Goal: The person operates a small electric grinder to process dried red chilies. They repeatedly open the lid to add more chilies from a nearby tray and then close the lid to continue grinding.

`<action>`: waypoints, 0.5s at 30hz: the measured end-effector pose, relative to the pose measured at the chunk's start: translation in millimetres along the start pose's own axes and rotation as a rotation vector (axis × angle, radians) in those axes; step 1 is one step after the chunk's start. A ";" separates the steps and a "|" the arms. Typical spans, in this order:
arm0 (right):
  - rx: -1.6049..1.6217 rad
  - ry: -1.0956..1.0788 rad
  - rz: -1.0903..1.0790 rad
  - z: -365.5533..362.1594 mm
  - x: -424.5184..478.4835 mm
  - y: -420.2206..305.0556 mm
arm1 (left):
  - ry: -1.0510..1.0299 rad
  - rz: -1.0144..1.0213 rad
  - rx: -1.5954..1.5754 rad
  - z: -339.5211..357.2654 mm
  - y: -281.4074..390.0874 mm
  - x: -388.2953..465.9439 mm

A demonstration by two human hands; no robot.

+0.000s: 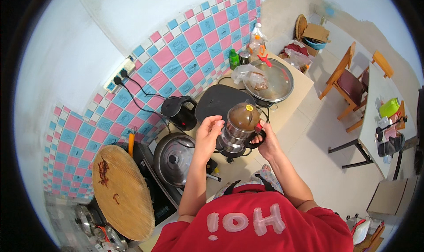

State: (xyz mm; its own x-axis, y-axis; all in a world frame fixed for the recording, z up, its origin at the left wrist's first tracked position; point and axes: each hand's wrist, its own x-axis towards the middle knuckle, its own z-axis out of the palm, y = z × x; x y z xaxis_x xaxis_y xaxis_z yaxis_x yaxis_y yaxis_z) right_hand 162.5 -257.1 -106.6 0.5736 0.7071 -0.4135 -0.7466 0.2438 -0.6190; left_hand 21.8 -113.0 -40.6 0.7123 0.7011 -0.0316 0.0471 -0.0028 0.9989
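A metal grinder-like appliance with a domed brown translucent lid (pixel 244 117) stands at the counter's front edge. My right hand (pixel 267 139) is closed around its black handle, the thumb near a red part at the lid's rim. To the left of the metal body, my left hand (pixel 209 131) is raised with its fingers loosely bent and nothing in them. Behind the appliance lies a dark flat square lid or plate (pixel 220 101). A black electric kettle (pixel 180 114) is at the left, above a lidded pan (pixel 174 159).
On the counter's far end is a large glass-lidded pan (pixel 276 79) with a plastic bag (pixel 250 74) on it. A round wooden board (pixel 124 192) leans over the hob at left. Black cords run from a wall socket strip (pixel 119 73). Chairs (pixel 347 83) and a table (pixel 381 103) are at right.
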 end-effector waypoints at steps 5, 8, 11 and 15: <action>0.010 0.019 0.001 -1.0 -4.4 0.6 | -0.054 0.000 -0.027 3.2 -4.9 0.6; 0.008 0.026 -0.014 -4.6 -4.4 -0.1 | -0.081 -0.020 -0.037 7.1 -2.3 -0.2; 0.025 0.041 -0.014 -4.8 -5.8 -1.3 | -0.086 -0.025 -0.065 8.3 -5.7 0.3; 0.005 0.046 -0.026 -8.0 -4.7 1.1 | -0.084 -0.037 -0.070 12.1 -3.5 -0.4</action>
State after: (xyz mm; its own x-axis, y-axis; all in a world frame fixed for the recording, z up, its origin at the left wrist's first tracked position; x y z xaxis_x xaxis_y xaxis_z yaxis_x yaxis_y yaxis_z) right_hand 161.7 -265.5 -110.7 0.6074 0.6693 -0.4279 -0.7332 0.2649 -0.6263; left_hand 29.8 -121.9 -44.4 0.7675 0.6373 -0.0688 0.0277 0.0742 0.9969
